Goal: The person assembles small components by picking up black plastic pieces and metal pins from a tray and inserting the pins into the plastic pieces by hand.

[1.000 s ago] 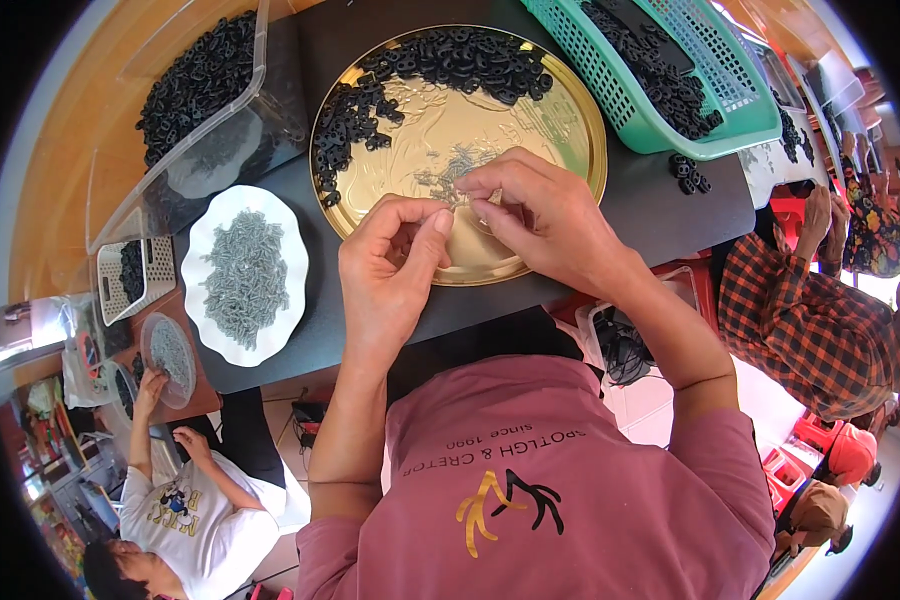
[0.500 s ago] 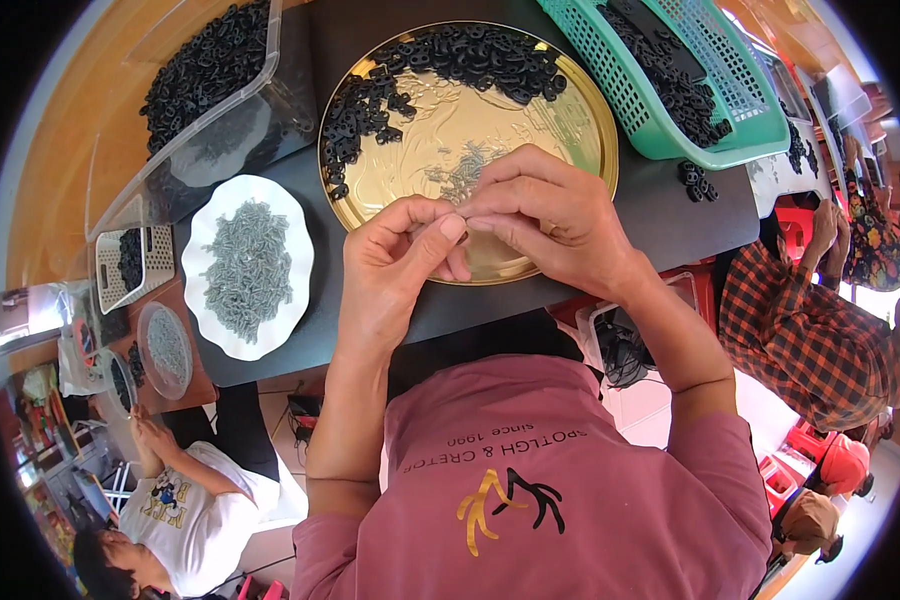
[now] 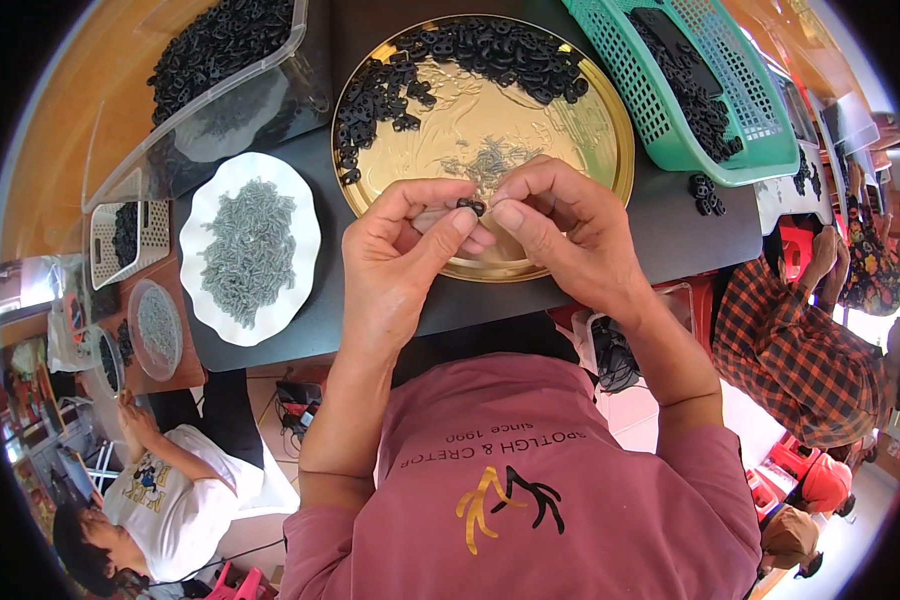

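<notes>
Gold tray (image 3: 610, 150) holds black parts (image 3: 490, 50).

No packages, labels, signs or screens (none legible).

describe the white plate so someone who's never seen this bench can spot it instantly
Start at the round gold tray on the dark table. Just to its left lies the white plate, wavy-rimmed and heaped with small grey parts. Every neighbouring container holds black pieces instead.
</notes>
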Tool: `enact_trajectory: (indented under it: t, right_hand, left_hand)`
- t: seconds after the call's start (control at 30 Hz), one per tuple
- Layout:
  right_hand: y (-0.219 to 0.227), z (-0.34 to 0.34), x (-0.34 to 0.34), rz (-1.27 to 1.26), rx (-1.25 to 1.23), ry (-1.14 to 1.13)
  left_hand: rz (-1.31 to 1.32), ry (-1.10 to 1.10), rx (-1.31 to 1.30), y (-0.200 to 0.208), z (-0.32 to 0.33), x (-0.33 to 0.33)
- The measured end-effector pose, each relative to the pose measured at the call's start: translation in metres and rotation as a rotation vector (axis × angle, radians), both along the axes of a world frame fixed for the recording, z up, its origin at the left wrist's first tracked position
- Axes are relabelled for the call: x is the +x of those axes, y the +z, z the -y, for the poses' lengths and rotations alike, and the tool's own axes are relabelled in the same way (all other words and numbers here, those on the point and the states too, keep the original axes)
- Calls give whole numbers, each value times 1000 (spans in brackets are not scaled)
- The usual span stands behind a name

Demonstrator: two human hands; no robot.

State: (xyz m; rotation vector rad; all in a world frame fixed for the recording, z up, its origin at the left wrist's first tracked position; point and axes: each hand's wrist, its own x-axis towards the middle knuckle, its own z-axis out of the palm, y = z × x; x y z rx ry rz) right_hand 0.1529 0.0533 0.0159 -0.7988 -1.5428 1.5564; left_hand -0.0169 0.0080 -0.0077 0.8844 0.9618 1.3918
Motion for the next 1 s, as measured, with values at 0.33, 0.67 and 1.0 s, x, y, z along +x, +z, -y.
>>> enact_trajectory:
  t: [0.33,0.67,1.0]
  right_hand:
    - [-3,-1,-3,73,-95,-29]
    - [-5,0,-4,98,-51,-46]
    - [-11,-2,-4,127,14,-76]
  left_hand:
    - [19,19,-27,2,1,3]
    - [65,11,-47,2,1,2]
    - [70,30,-48,3,1,3]
